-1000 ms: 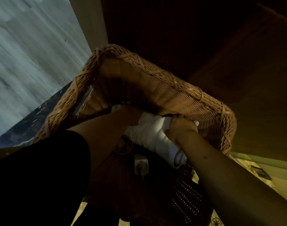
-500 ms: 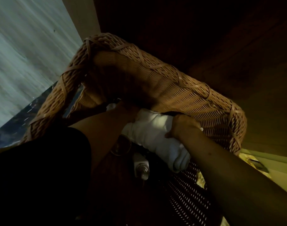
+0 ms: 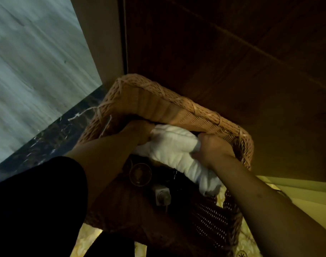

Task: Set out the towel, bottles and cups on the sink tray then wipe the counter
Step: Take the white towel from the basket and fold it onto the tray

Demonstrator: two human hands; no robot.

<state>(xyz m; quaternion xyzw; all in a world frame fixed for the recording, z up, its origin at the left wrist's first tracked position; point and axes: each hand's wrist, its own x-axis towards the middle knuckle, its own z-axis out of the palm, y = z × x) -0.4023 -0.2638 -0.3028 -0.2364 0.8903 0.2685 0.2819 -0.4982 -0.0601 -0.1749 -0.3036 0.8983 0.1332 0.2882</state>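
A rolled white towel (image 3: 174,152) lies inside a woven wicker basket (image 3: 158,101), near its far wall. My left hand (image 3: 138,131) grips the towel's left end and my right hand (image 3: 212,149) grips its right side. Below the towel, in the dark bottom of the basket, I see a round cup rim (image 3: 140,174) and a small bottle with a white pump top (image 3: 161,195). The rest of the basket's contents are hidden in shadow.
A dark wooden cabinet panel (image 3: 232,52) stands just behind the basket. A dark marble strip (image 3: 53,136) and a pale grey wall (image 3: 28,71) are on the left. Patterned yellow floor (image 3: 247,242) shows under the basket.
The view has shifted, so the basket sits lower and more central in the frame. Both hands keep their hold on the towel, now closer to the basket's far wall.
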